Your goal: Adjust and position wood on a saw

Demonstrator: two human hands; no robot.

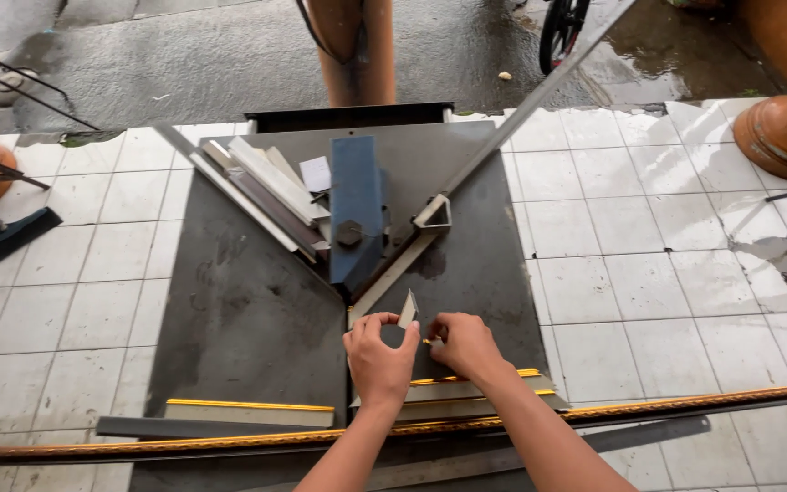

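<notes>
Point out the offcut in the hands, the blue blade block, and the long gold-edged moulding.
offcut [409,309], head view, on its pale upright face.
blue blade block [355,205], head view, on its top face.
gold-edged moulding [685,403], head view, on its right stretch.

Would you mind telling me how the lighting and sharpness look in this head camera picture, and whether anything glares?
Head view: soft, even daylight with faint shadows; the wet grey pavement shines with reflections; the dark metal work plate has a dull sheen; both hands, left hand and right hand, are sharp; tile lines bow slightly toward the edges.
</notes>
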